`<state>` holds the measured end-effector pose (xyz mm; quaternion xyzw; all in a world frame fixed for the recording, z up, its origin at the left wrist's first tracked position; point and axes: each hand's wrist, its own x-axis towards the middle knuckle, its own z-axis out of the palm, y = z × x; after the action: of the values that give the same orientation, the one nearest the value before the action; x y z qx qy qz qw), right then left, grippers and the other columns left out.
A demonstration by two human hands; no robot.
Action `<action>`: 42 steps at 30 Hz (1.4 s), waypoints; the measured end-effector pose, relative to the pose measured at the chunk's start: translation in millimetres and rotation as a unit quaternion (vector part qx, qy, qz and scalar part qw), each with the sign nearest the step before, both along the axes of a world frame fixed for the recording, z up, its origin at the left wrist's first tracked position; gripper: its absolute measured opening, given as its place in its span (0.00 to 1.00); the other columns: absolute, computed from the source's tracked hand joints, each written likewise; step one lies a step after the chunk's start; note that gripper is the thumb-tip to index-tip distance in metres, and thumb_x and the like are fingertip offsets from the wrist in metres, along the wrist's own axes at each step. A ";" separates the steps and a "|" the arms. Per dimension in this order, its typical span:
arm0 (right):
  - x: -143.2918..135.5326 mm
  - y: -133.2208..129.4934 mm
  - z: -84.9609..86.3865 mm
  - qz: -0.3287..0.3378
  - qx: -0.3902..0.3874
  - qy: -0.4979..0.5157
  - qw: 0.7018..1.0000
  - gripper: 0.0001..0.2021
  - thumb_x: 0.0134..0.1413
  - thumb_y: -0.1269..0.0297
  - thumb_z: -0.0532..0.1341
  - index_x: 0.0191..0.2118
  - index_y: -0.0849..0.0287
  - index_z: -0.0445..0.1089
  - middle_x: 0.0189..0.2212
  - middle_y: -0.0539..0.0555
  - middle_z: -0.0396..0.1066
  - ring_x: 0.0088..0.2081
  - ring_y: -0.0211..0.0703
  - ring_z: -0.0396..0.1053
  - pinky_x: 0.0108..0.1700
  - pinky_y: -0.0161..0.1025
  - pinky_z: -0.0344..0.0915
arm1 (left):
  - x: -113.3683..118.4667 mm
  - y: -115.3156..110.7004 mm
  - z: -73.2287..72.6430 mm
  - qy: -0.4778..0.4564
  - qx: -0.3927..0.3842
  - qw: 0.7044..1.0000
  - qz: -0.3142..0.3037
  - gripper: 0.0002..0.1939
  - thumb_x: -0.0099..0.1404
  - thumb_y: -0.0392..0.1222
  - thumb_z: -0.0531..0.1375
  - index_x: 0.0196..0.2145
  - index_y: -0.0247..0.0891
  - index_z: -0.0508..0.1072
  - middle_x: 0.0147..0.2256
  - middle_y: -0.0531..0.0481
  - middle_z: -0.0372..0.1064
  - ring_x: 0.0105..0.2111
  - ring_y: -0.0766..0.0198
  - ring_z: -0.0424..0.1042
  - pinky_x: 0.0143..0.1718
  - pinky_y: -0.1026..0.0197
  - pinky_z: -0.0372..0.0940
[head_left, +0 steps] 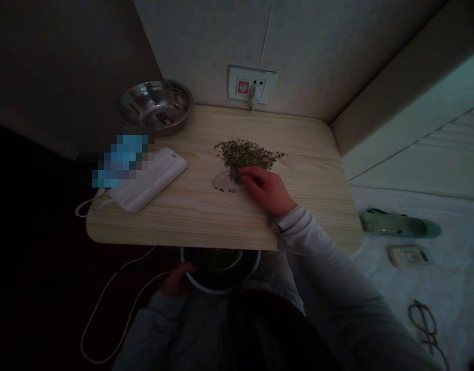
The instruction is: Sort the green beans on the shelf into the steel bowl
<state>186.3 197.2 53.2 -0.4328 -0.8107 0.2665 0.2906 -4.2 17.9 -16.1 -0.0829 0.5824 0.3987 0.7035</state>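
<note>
A spread of small dark green bits (247,153) lies on the light wooden table (198,216). My right hand (267,189) is at its near edge, fingers pinched together over a small dark clump; what lies between the fingertips is too small to name. Just left of those fingertips is a pale, round-edged patch (223,181) with a few dark specks along it. Below the table's front edge, my left hand (179,278) grips the left rim of a dark bowl with a white rim (221,291), partly hidden under the table.
A steel bowl (155,105) stands at the back left. Near the left edge are a white power bank (152,180) and a blurred blue object (121,159), with a white cable. A wall socket (252,84) is behind. Right of the table lie a green bottle (401,225) and glasses (422,319).
</note>
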 end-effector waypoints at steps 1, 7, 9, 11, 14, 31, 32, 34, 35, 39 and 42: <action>0.4 -0.3 0.1 0.010 -0.002 0.010 1.000 0.12 0.52 0.64 0.50 0.39 0.60 0.66 0.31 0.52 0.69 0.29 0.35 0.63 0.32 0.33 0.59 | 0.8 0.4 1.4 0.000 0.004 1.000 0.003 0.12 0.38 0.28 0.55 0.22 0.35 0.74 0.26 0.47 0.75 0.37 0.48 0.70 0.37 0.48 0.64; 3.7 -0.8 -0.9 -0.005 -0.014 0.034 0.999 0.12 0.52 0.62 0.50 0.40 0.59 0.66 0.31 0.52 0.69 0.29 0.35 0.63 0.32 0.33 0.60 | 3.0 2.5 7.7 0.041 0.016 0.999 0.004 0.08 0.38 0.28 0.55 0.16 0.36 0.72 0.24 0.48 0.74 0.36 0.49 0.70 0.38 0.50 0.64; 4.1 -1.3 -1.0 -0.010 -0.009 0.033 0.999 0.12 0.52 0.62 0.50 0.39 0.60 0.66 0.29 0.51 0.68 0.28 0.35 0.62 0.31 0.33 0.59 | 3.0 2.7 8.5 0.034 0.018 0.999 0.005 0.09 0.39 0.28 0.54 0.15 0.36 0.72 0.24 0.48 0.74 0.36 0.50 0.70 0.38 0.50 0.64; 3.8 -2.3 -0.8 -0.009 -0.006 0.030 0.999 0.12 0.52 0.62 0.50 0.39 0.60 0.66 0.27 0.51 0.67 0.26 0.35 0.61 0.29 0.33 0.58 | 3.1 2.9 9.3 0.024 0.010 1.000 0.003 0.10 0.39 0.27 0.54 0.17 0.36 0.73 0.24 0.48 0.74 0.36 0.49 0.70 0.38 0.50 0.64; 3.1 -4.1 -0.8 -0.005 -0.007 0.026 1.000 0.12 0.51 0.62 0.50 0.39 0.60 0.66 0.26 0.50 0.67 0.25 0.34 0.60 0.28 0.32 0.57 | 3.6 3.2 10.3 0.017 0.005 1.000 0.000 0.11 0.39 0.27 0.54 0.20 0.35 0.74 0.25 0.47 0.74 0.37 0.49 0.70 0.38 0.50 0.64; 3.0 -7.6 -1.6 0.035 -0.011 0.034 0.999 0.10 0.51 0.65 0.51 0.37 0.61 0.65 0.24 0.50 0.66 0.24 0.33 0.61 0.28 0.31 0.57 | -0.9 -2.1 -2.3 -0.013 0.022 1.000 0.006 0.10 0.37 0.29 0.55 0.20 0.35 0.74 0.26 0.48 0.74 0.37 0.49 0.70 0.37 0.50 0.63; 3.6 -7.3 -2.0 0.024 -0.007 0.039 0.999 0.10 0.51 0.65 0.51 0.37 0.61 0.65 0.24 0.50 0.67 0.24 0.34 0.61 0.28 0.32 0.57 | -1.7 -2.4 -3.6 -0.018 0.026 0.999 0.007 0.10 0.37 0.29 0.55 0.19 0.35 0.74 0.25 0.48 0.74 0.36 0.50 0.70 0.37 0.51 0.63; 4.6 -6.6 -2.9 0.002 0.002 0.044 0.999 0.10 0.51 0.64 0.51 0.37 0.61 0.65 0.24 0.50 0.66 0.25 0.34 0.61 0.28 0.32 0.57 | -3.3 -2.8 -6.3 -0.025 0.030 0.999 0.001 0.09 0.36 0.29 0.56 0.18 0.35 0.74 0.25 0.48 0.74 0.36 0.50 0.70 0.37 0.51 0.63; 4.9 -6.5 -3.2 -0.004 0.004 0.042 0.999 0.10 0.51 0.64 0.51 0.36 0.61 0.65 0.24 0.50 0.66 0.25 0.34 0.61 0.28 0.32 0.57 | -4.0 -2.9 -7.5 -0.028 0.031 0.999 -0.004 0.09 0.36 0.29 0.56 0.18 0.35 0.74 0.25 0.48 0.74 0.36 0.49 0.70 0.38 0.51 0.63; 4.2 -7.8 -3.2 0.006 -0.011 0.023 1.000 0.10 0.51 0.64 0.51 0.36 0.61 0.65 0.23 0.50 0.65 0.23 0.34 0.60 0.27 0.32 0.56 | -4.8 -2.6 -10.4 -0.026 0.022 0.999 -0.007 0.08 0.35 0.30 0.57 0.17 0.35 0.73 0.23 0.48 0.74 0.36 0.49 0.70 0.38 0.51 0.63; 2.8 -9.5 -2.1 0.016 -0.021 0.009 1.000 0.10 0.51 0.64 0.51 0.36 0.61 0.65 0.22 0.49 0.64 0.22 0.34 0.59 0.26 0.32 0.55 | -4.2 -2.4 -10.0 -0.030 0.030 0.999 0.005 0.08 0.35 0.29 0.57 0.16 0.35 0.73 0.22 0.49 0.74 0.36 0.49 0.70 0.39 0.51 0.63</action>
<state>189.1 187.8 51.1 -0.4234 -0.8092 0.2920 0.2839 -8.4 15.5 -26.1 -0.0764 0.5480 0.4167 0.7213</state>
